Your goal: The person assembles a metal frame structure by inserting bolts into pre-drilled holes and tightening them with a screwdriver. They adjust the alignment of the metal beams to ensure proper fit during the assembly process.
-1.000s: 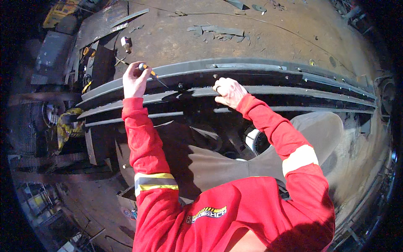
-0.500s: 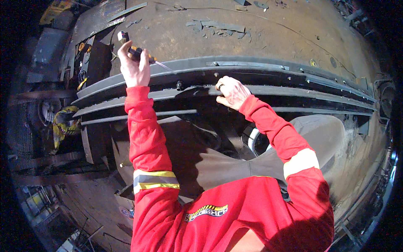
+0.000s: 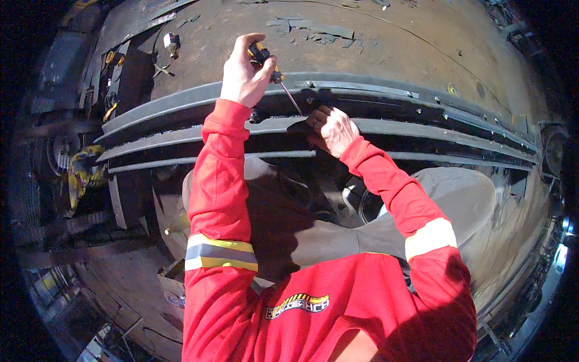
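Observation:
My left hand [image 3: 244, 75] is closed around the black and orange handle of a screwdriver [image 3: 291, 98]. Its thin shaft slants down to the right, with the tip close to the fingers of my right hand [image 3: 333, 130]. Those fingers are curled in at the long dark metal rails [image 3: 187, 136] that lie across in front of me; what they pinch, if anything, is hidden. Just below my left wrist a small black fitting [image 3: 254, 115] sits on the rails. A bolt [image 3: 310, 101] stands out of the far rail above my right hand.
Flat strips and flakes of metal [image 3: 319, 29] lie on the rusty brown surface beyond the rails. A small white and black item [image 3: 171, 43] rests at the upper left, near orange-handled tools [image 3: 111, 107]. A yellow patterned cloth [image 3: 81, 172] hangs at the left.
My left hand has moved right with the screwdriver, whose shaft now points more steeply down, its tip near my right hand. The right hand stays at the rail, its fingers more tucked in.

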`<state>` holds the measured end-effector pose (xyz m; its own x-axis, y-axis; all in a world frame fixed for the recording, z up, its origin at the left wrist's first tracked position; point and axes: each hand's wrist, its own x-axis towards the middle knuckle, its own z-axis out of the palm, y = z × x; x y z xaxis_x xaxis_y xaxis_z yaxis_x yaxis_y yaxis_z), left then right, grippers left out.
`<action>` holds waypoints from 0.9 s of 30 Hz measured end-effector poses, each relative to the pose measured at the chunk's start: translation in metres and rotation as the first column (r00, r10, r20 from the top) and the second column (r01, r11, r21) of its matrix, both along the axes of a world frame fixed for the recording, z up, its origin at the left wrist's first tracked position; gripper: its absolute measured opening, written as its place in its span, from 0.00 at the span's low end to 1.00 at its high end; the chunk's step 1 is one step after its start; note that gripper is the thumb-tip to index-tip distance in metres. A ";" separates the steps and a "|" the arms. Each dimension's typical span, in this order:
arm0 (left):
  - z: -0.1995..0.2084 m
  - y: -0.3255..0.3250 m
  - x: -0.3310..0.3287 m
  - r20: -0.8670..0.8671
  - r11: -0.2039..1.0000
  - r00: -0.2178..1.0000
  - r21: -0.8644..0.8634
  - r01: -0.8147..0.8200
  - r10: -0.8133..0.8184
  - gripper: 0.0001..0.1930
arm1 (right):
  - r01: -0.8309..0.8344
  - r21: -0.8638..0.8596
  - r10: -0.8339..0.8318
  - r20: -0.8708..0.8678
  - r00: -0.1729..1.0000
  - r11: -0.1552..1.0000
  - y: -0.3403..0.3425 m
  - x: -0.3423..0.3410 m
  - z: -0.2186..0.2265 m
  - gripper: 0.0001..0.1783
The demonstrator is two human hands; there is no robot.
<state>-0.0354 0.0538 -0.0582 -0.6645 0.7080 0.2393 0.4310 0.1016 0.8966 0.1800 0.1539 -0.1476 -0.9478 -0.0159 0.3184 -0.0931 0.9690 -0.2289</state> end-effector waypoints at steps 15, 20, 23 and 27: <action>-0.004 0.025 0.018 -0.038 0.974 0.989 -0.183 0.131 -0.140 0.19 | 0.149 -0.175 -0.121 0.160 0.980 0.973 0.005 0.003 -0.013 0.16; -0.006 0.023 0.013 -0.139 0.972 0.975 -0.186 0.145 -0.172 0.19 | 0.152 -0.127 -0.154 -0.007 0.988 0.980 0.001 0.003 -0.016 0.05; -0.003 0.025 0.018 0.050 0.976 0.990 -0.171 0.135 -0.129 0.18 | 0.154 -0.102 -0.153 0.017 0.988 0.983 0.001 0.003 -0.019 0.06; -0.003 0.027 0.018 0.045 0.980 0.991 -0.155 0.128 -0.122 0.18 | 0.147 -0.135 -0.154 -0.044 0.987 0.980 0.001 0.002 -0.025 0.07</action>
